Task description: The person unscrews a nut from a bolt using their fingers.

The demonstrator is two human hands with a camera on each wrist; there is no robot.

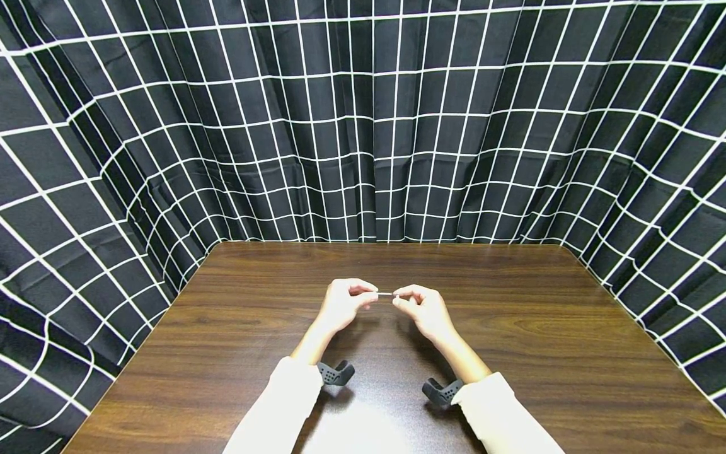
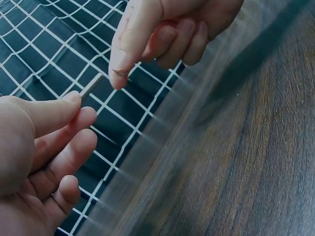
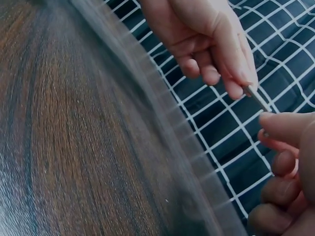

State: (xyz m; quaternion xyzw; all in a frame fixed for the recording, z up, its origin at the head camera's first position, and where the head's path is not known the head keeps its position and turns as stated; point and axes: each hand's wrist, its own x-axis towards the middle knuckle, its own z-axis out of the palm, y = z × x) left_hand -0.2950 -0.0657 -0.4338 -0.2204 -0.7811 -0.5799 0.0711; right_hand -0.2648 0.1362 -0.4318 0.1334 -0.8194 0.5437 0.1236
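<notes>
A thin metal rod [image 2: 92, 86] with a ridged, thread-like surface is pinched between the thumb and index finger of my left hand [image 1: 342, 304]. Its free end points toward the right hand [image 1: 426, 310], whose fingertips are right at that end. Between the right thumb and index finger a small grey piece [image 3: 266, 132] peeks out, mostly hidden; I cannot tell its kind. In the head view the rod [image 1: 385, 294] lies level between the two hands, held above the table. The other fingers of both hands are loosely curled.
Beneath the hands is a dark brown wood-grain table [image 1: 255, 296]. A black curtain with a white grid [image 1: 363, 126] hangs behind it and along both sides. Dark wrist straps [image 1: 336, 373] sit at the white sleeves [image 1: 283, 403].
</notes>
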